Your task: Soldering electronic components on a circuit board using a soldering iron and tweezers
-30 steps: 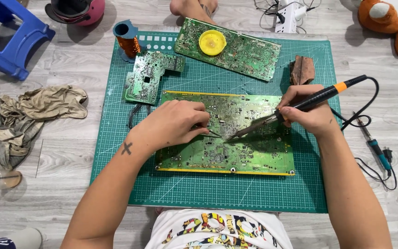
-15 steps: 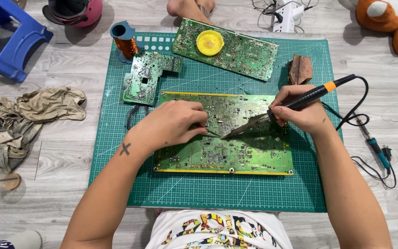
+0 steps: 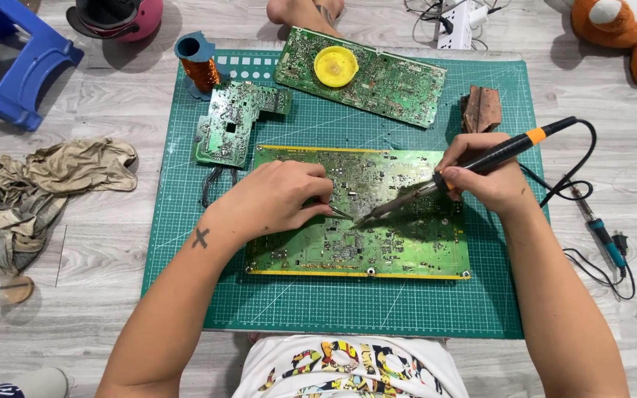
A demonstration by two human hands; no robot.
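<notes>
Floor: wooden boards [image 3: 97, 96] under your green cutting mat [image 3: 318, 309].
Board: large circuit board [image 3: 407, 250] lies mid-mat.
Right hand [image 3: 484, 177]: you grip the soldering iron [image 3: 481, 162], tip on the board.
Left hand [image 3: 278, 199]: you pinch tweezers [image 3: 339, 214] beside that tip.

You sit on a pale grey wood-plank floor [image 3: 97, 103], evenly lit, soft shadows only; a blue plastic stool [image 3: 9, 70] stands at your far left; a crumpled beige rag [image 3: 38, 184] lies below it; a white power strip [image 3: 460, 22] sits at the top edge; a brown plush toy [image 3: 628, 33] fills the top right corner.
</notes>
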